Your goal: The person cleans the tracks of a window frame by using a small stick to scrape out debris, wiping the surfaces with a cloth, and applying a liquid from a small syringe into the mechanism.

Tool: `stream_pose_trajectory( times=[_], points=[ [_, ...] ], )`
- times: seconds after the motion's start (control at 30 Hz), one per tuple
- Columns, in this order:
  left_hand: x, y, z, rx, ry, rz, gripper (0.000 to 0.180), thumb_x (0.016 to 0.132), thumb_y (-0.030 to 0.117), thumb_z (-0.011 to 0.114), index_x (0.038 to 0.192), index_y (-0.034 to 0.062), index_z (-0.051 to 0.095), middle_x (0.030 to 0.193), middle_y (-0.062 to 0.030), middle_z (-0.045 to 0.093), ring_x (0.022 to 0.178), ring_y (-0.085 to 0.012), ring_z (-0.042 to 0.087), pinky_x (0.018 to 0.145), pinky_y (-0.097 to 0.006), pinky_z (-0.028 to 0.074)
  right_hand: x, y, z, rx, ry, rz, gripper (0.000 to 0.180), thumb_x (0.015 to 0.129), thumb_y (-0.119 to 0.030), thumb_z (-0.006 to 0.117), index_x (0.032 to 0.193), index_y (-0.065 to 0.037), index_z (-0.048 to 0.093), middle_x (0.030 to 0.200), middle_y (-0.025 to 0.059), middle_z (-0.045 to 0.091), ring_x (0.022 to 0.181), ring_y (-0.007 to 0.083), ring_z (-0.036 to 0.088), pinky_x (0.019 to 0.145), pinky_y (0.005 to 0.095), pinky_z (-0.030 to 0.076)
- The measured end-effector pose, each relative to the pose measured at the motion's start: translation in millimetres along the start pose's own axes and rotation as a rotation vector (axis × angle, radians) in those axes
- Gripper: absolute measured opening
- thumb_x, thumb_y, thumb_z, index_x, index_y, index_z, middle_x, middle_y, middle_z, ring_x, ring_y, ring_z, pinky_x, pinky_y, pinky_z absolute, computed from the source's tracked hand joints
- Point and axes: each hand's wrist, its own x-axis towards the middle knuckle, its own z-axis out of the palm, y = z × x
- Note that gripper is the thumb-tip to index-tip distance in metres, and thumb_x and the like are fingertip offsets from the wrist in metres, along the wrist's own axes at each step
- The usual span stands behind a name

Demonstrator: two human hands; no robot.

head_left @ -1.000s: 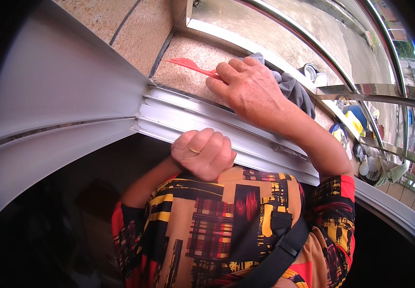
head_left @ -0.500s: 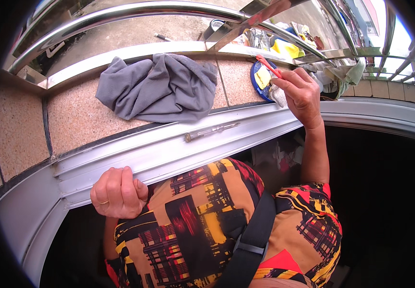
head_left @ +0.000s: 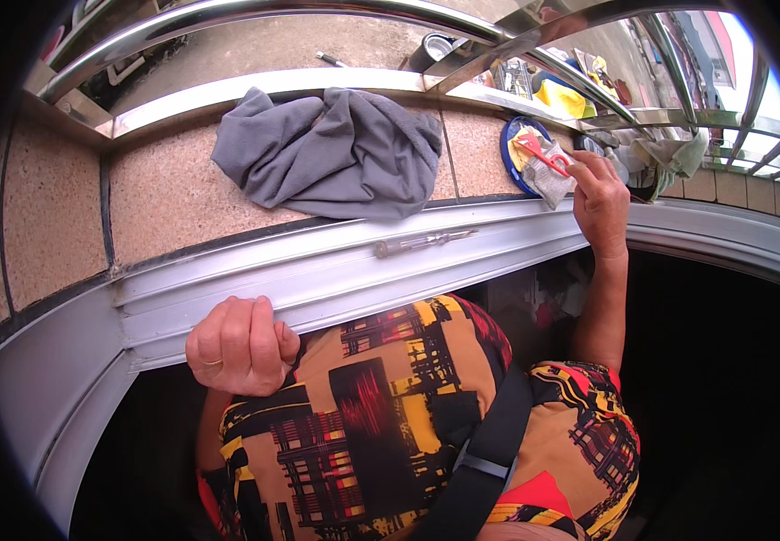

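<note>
My left hand (head_left: 244, 347), a ring on one finger, is curled closed at the near edge of the white window frame (head_left: 174, 311). Whatever its fingers might hold is hidden. At the right, my right hand (head_left: 602, 203) has bent fingers at the ring-shaped end of a small red plastic tool (head_left: 543, 155). That tool lies slantwise over a blue round dish (head_left: 509, 162) with a yellow sponge (head_left: 520, 153) and a greyish-white cloth (head_left: 549, 185). A screwdriver with a clear handle (head_left: 399, 246) rests in the frame's track between my hands.
A crumpled grey cloth (head_left: 327, 158) lies on the speckled tile ledge (head_left: 165, 198). Shiny metal railings (head_left: 273, 16) curve across the far side. Another cloth (head_left: 674, 153) hangs by the bars at right. Beyond stand a dark can (head_left: 431, 52) and a yellow item (head_left: 563, 97).
My right hand has lowered the red tool onto the dish, and its fingers have shifted to the tool's ring end. My left hand stays closed at the frame. The view has shifted slightly.
</note>
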Motion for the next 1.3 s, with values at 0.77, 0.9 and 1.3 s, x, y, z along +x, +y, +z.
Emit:
stream_pose_trajectory(
  times=[0.77, 0.9, 1.3],
  points=[
    [-10.0, 2.8, 2.2, 0.034, 0.085, -0.038, 0.02, 0.09, 0.02, 0.054, 0.088, 0.0068, 0.068, 0.078, -0.0029, 0.065, 0.077, -0.0187, 0.064, 0.07, -0.03, 0.045, 177.1, -194.2, 51.8, 0.713, 0.097, -0.917, 0.037, 0.075, 0.003, 0.068, 0.109, -0.013, 0.071, 0.111, 0.0063, 0.063, 0.099, 0.0292, 0.063, 0.078, 0.0377, 0.056],
    [-11.1, 3.3, -0.6, 0.047, 0.037, -0.062, 0.022, 0.092, 0.021, 0.052, 0.09, 0.0064, 0.068, 0.08, -0.0034, 0.065, 0.077, -0.019, 0.064, 0.07, -0.031, 0.045, 168.2, -149.4, 20.9, 0.689, -0.171, -0.968, 0.033, 0.069, 0.004, 0.071, 0.098, -0.012, 0.073, 0.107, 0.0032, 0.064, 0.096, 0.0264, 0.063, 0.074, 0.038, 0.055],
    [-6.5, -0.9, -23.3, 0.049, -0.051, -0.021, 0.025, 0.093, 0.022, 0.048, 0.093, 0.0063, 0.067, 0.084, -0.0035, 0.065, 0.076, -0.0194, 0.064, 0.069, -0.031, 0.045, 157.0, -195.9, 26.8, 0.696, -0.271, -1.21, 0.016, 0.07, -0.012, 0.064, 0.084, -0.006, 0.061, 0.094, 0.0081, 0.054, 0.087, 0.0275, 0.056, 0.07, 0.039, 0.049]
  ],
)
